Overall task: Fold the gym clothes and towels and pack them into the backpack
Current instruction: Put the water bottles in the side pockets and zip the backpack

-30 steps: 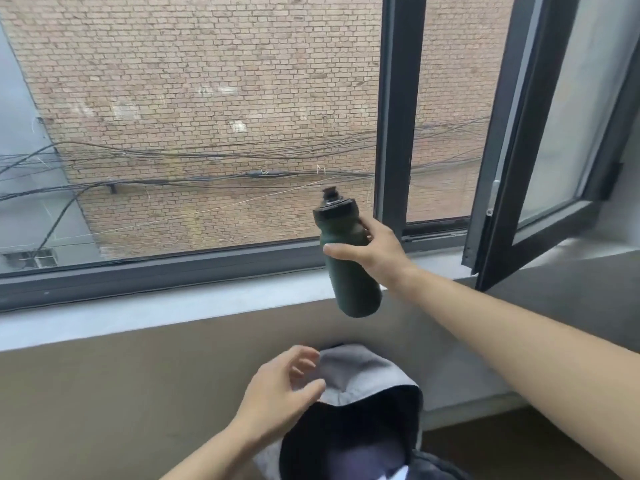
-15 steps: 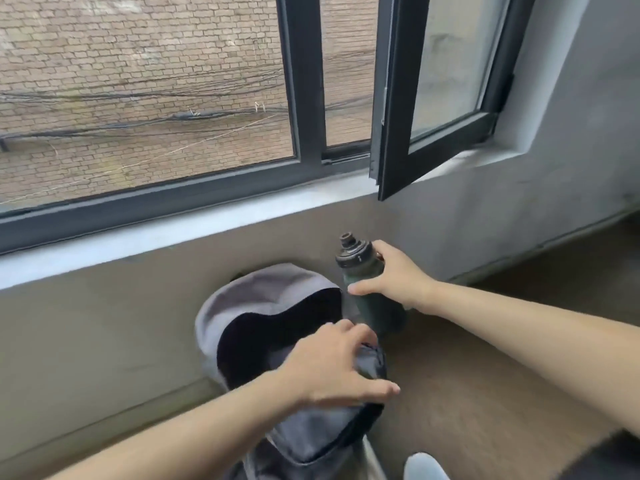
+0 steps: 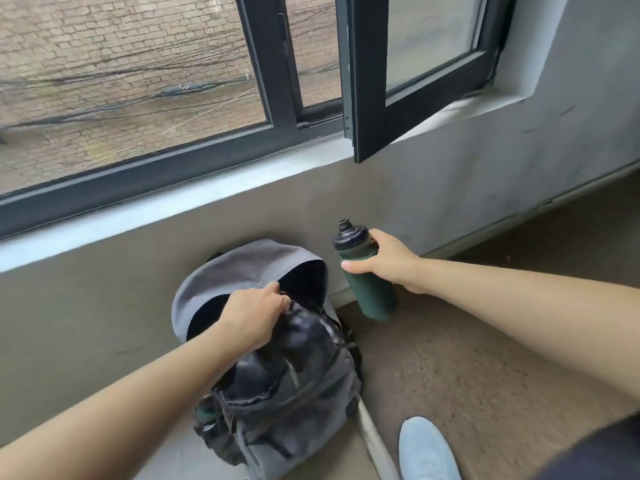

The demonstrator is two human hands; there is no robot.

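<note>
The grey backpack (image 3: 294, 410) stands on the floor (image 3: 485, 358) in the lower middle of the frame, leaning back against the wall (image 3: 86, 306) under the window (image 3: 277, 81), which looks to be what props it upright with its mouth facing the person. The left hand (image 3: 254, 315) is curled over the front edge of the opening and grips it, I'd say to pull the mouth wide and steady the bag. Something dark shows inside, but whether it is folded clothing I cannot tell. Just right of the bag, the right hand (image 3: 384, 259) wraps its fingers and thumb round a dark green bottle (image 3: 372, 292) below the cap, upright and slightly tilted, low by the floor; whether its base touches down is unclear. A pale blue shoe (image 3: 427, 452) sits at the bottom edge.
</note>
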